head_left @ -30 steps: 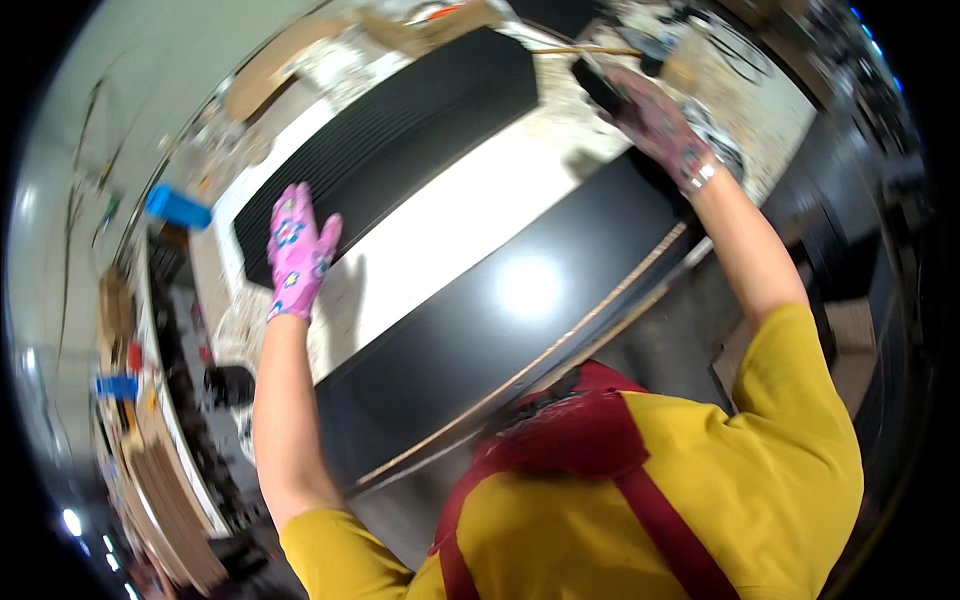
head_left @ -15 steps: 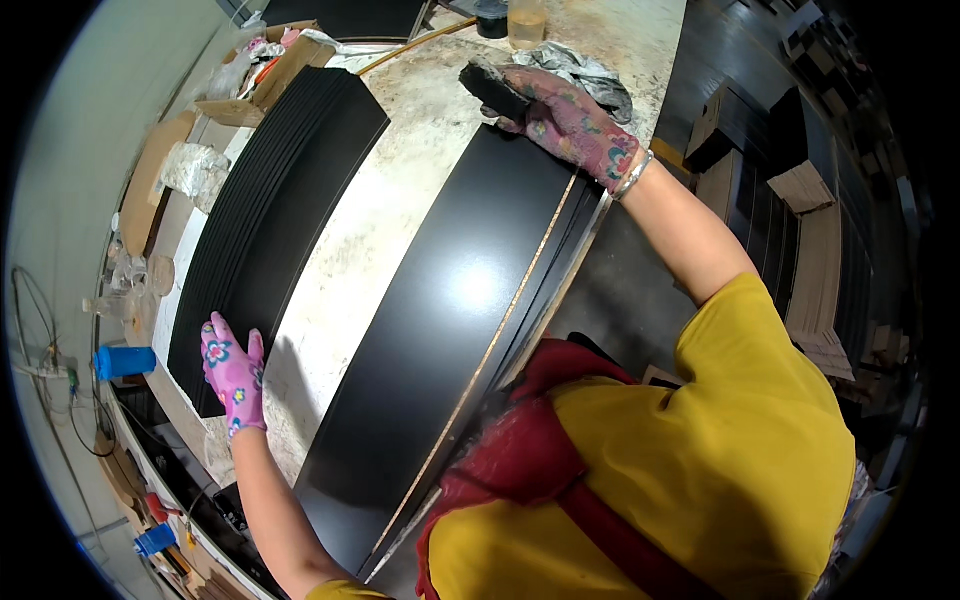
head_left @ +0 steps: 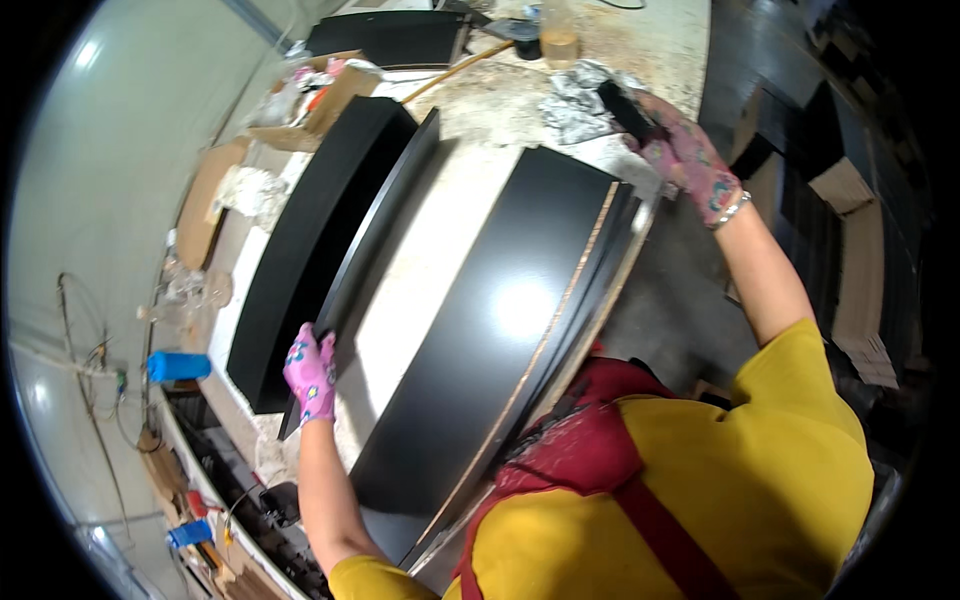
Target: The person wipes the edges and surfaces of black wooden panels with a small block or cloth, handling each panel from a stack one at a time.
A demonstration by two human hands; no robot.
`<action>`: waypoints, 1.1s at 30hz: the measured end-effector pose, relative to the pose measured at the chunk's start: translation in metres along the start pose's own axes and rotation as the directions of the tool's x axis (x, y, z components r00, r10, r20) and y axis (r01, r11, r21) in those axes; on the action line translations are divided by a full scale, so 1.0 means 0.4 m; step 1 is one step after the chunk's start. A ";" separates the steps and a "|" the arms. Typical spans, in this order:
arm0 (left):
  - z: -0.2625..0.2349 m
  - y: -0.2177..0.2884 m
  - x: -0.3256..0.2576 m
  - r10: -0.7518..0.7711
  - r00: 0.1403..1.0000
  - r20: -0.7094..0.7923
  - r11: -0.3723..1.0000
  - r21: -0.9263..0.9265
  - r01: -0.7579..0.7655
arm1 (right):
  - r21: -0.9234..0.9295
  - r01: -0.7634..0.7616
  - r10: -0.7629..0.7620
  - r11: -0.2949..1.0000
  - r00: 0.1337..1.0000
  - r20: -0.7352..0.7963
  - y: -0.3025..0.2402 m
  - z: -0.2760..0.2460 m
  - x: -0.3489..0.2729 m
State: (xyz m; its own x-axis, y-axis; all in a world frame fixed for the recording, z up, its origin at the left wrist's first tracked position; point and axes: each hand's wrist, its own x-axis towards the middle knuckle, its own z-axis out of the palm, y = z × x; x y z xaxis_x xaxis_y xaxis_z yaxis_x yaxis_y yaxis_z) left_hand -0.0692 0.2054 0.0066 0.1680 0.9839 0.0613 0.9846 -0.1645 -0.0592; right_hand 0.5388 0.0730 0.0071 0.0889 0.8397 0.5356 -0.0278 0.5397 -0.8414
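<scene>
Right, watch the left hand: thumb one side, fingers the other, closed over the upper edge of a dark tilted panel near its left end. That panel stands on its long edge between a black pile, toward the far edge of the surface, and a glossy dark panel lying along the near edge. With just one end held, doing this well probably means a firm, even pinch, both ends kept level and corners clear of that shiny face. Over to the right hand, out by the near edge at the right: fingers curled around a black block, gripping it just beside a crumpled cloth, with the block seemingly best kept clear of the finished faces.
</scene>
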 end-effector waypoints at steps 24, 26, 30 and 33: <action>-0.298 0.149 -0.289 0.129 0.983 0.134 0.756 -0.654 -0.010 | -0.112 -0.391 0.378 0.913 0.917 -0.126 -0.092 0.103 0.177; -0.286 0.227 -0.269 0.295 0.955 -0.027 0.750 -0.612 -0.250 | -0.337 -0.432 0.400 0.836 0.902 -0.164 -0.056 0.122 0.241; -0.240 0.306 -0.265 0.353 0.934 0.048 0.874 -0.372 -0.311 | -0.544 -0.401 0.459 0.737 0.888 -0.032 -0.018 0.209 0.341; -0.224 0.308 -0.260 0.327 0.944 0.032 0.852 -0.442 -0.280 | -0.693 -0.331 0.507 0.641 0.860 0.058 -0.037 0.204 0.331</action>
State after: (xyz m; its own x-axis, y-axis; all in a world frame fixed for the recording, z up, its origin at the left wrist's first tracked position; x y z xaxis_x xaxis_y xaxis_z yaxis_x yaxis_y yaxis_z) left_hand 0.0388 0.0764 0.0824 0.4794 0.8776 0.0063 0.8133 -0.4470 0.3725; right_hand 0.4697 0.1809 0.0962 0.0050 0.9992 0.0385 0.6426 0.0263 -0.7658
